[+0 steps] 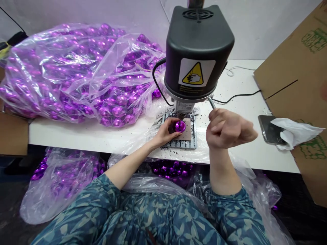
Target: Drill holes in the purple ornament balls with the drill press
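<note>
A shiny purple faceted ball sits on a brown board on the base of a black drill press. My left hand grips the ball from its left side, thumb in front and fingers behind. Right above the ball is the chuck of the press; whether a bit touches the ball I cannot tell. My right hand is closed in a fist around the metal feed lever on the press's right side. The slotted metal base shows around the board.
A large clear bag of purple balls fills the table's left. More bagged balls hang below the front edge. Dark shavings lie around the base. At right are a phone, a white tissue, a cable and a cardboard box.
</note>
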`<state>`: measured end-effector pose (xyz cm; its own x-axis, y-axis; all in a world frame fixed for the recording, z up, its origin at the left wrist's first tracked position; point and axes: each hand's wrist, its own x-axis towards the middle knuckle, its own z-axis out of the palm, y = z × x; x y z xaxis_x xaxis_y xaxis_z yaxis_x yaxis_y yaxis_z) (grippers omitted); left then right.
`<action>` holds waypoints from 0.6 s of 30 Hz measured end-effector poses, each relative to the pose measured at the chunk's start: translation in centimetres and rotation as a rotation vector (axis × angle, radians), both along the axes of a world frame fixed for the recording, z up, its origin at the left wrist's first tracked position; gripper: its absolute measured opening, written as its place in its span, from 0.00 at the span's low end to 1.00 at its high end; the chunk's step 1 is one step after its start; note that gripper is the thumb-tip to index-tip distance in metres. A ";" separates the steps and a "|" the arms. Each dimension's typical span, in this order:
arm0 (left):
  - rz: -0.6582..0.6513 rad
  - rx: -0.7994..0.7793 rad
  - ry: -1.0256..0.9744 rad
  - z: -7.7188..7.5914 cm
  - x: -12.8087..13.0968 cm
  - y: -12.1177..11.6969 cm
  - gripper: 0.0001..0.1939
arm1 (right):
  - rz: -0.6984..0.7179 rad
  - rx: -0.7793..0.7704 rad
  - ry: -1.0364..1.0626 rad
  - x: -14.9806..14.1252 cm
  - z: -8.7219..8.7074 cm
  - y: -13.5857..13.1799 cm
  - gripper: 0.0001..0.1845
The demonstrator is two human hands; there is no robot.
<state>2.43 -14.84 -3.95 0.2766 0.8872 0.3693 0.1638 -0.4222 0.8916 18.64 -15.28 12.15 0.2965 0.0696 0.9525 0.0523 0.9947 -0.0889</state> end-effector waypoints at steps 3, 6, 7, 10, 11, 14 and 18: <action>0.034 -0.010 -0.003 0.3 0.2 -0.1 0.27 | -0.004 -0.258 0.116 -0.4 2.7 -0.2 0.27; 0.154 -0.014 0.060 1.1 -0.3 -1.4 0.27 | 0.008 -0.452 0.137 -0.4 5.1 0.0 0.27; 0.196 -0.009 0.096 1.5 -0.6 -2.2 0.27 | 0.018 -0.477 0.137 -0.4 5.5 0.1 0.26; 0.086 0.007 0.243 3.3 -2.2 -5.5 0.28 | 0.031 -0.496 0.137 -0.3 5.9 0.3 0.26; -0.052 0.002 0.312 4.1 -2.9 -6.6 0.28 | 0.029 -0.491 0.139 -0.3 5.8 0.4 0.26; -0.437 -0.015 0.503 6.1 -4.6 -8.4 0.26 | 0.037 -0.468 0.146 -0.4 5.6 0.4 0.25; -0.295 0.022 0.576 6.9 -6.3 -4.2 0.16 | 0.035 -0.474 0.160 -0.5 5.5 0.2 0.25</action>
<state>-3.89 -19.05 2.99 0.6672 0.7373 0.1062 0.4877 -0.5401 0.6858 18.13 -15.07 17.70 0.4257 0.4958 0.7569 -0.0313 0.8441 -0.5353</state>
